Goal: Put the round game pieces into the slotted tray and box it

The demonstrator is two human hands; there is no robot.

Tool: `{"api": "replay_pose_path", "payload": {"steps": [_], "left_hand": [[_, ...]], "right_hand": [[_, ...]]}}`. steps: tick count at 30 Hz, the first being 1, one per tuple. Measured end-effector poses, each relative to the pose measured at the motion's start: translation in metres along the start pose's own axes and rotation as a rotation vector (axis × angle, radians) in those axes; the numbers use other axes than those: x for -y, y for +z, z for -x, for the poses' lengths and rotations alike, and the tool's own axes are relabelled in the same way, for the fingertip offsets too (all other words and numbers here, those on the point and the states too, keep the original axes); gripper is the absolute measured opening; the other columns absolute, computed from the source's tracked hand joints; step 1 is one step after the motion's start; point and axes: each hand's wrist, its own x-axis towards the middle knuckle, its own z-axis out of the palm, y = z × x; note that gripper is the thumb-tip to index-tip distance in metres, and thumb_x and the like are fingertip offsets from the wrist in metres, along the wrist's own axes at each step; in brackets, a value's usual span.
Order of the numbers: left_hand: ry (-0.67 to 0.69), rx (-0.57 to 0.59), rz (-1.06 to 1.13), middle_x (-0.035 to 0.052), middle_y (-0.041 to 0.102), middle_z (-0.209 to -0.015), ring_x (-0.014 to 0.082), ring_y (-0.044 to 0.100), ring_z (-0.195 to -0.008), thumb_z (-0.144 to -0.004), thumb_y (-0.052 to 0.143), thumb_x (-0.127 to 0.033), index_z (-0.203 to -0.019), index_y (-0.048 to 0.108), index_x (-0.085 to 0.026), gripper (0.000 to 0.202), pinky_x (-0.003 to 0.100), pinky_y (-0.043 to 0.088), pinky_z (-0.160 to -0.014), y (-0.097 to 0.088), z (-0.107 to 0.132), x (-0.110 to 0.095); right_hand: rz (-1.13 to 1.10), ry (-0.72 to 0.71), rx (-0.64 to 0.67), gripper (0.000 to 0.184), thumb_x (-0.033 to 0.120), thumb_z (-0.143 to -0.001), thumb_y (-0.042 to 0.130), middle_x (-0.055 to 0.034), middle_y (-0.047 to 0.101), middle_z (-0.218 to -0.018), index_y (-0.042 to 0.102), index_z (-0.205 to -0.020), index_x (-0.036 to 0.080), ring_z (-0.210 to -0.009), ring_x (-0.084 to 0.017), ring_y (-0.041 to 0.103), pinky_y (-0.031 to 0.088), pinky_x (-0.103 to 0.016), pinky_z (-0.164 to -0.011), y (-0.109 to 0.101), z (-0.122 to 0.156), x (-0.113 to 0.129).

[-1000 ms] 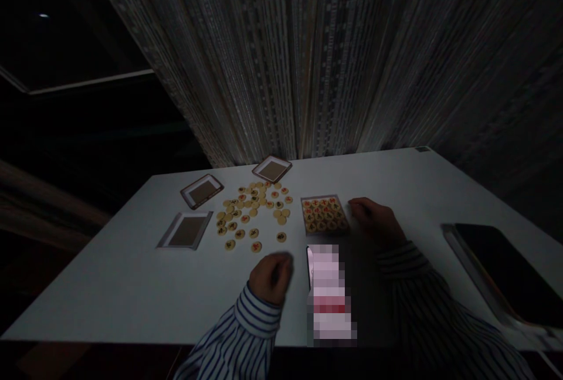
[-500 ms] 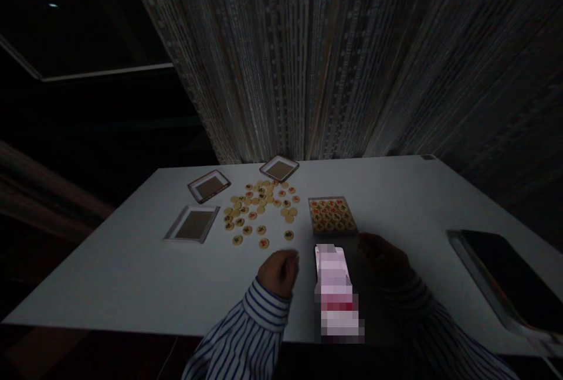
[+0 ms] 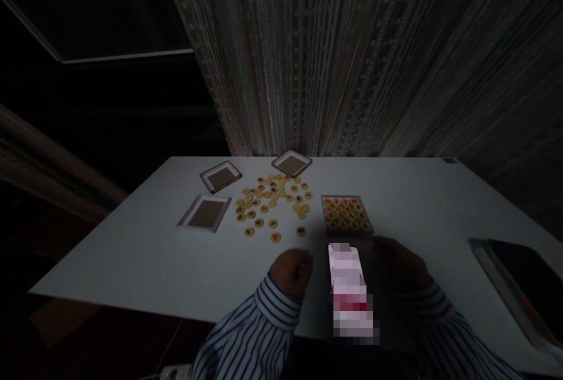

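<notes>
Discs with red or black characters [image 3: 345,214] sit in rows inside a box [image 3: 350,232] on the tabletop [image 3: 153,251], so that set looks packed. Many loose discs [image 3: 264,209] remain scattered left of it, some showing characters, others plain. Three shallow trays [image 3: 206,214] lie beyond and left of these, brown bases in view. Left hand [image 3: 291,271] and right hand [image 3: 402,263] flank a lit phone [image 3: 345,265], fingers curled; whether either grip is fully closed or holds anything, I cannot tell.
</notes>
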Motion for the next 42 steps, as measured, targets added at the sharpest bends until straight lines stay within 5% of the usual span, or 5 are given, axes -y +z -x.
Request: {"api": "replay_pose_path", "payload": {"steps": [5,25,30,35,42], "left_hand": [[0.034,0.003,-0.029,0.0044,0.063,-0.064,0.0138,0.058,-0.061,-0.08,0.045,-0.018,-0.078,0.061,-0.016,0.017,0.024,0.047,-0.057,0.0,0.002,0.001],[-0.118,0.004,-0.055,0.0034,0.062,-0.06,0.0137,0.057,-0.055,-0.073,0.052,-0.015,-0.069,0.063,-0.016,0.012,0.024,0.045,-0.051,-0.019,0.01,-0.004],[-0.093,0.014,-0.036,0.0036,0.062,-0.062,0.0133,0.057,-0.057,-0.075,0.051,-0.016,-0.07,0.062,-0.016,0.013,0.023,0.046,-0.053,-0.026,0.011,-0.002],[-0.052,-0.032,-0.014,0.0032,0.062,-0.06,0.0129,0.057,-0.056,-0.075,0.048,-0.014,-0.07,0.061,-0.016,0.014,0.023,0.045,-0.053,-0.031,0.008,0.004],[-0.091,-0.056,-0.025,0.003,0.062,-0.061,0.0132,0.057,-0.057,-0.075,0.049,-0.015,-0.071,0.061,-0.016,0.013,0.023,0.045,-0.053,-0.035,0.009,0.013]], "right_hand": [[0.03,0.053,0.018,0.03,0.039,-0.08,0.042,-0.0044,0.07,-0.079,0.065,-0.087,0.021,-0.067,-0.018,0.065,0.053,-0.029,-0.063,-0.002,0.002,0.002],[-0.04,-0.127,0.025,0.029,0.042,-0.083,0.043,-0.0056,0.069,-0.082,0.062,-0.09,0.022,-0.067,-0.019,0.064,0.051,-0.029,-0.059,-0.016,-0.009,0.022],[-0.041,-0.195,0.027,0.03,0.044,-0.084,0.041,-0.0079,0.069,-0.082,0.062,-0.09,0.022,-0.07,-0.021,0.065,0.052,-0.031,-0.064,-0.022,-0.019,0.031],[-0.048,-0.352,0.06,0.021,0.037,-0.082,0.046,-0.0061,0.069,-0.076,0.061,-0.086,0.022,-0.064,-0.019,0.065,0.052,-0.028,-0.054,-0.026,-0.039,0.045],[-0.07,-0.387,0.133,0.022,0.039,-0.081,0.047,-0.0059,0.068,-0.077,0.062,-0.086,0.023,-0.064,-0.019,0.064,0.05,-0.027,-0.045,-0.023,-0.062,0.064]]}}
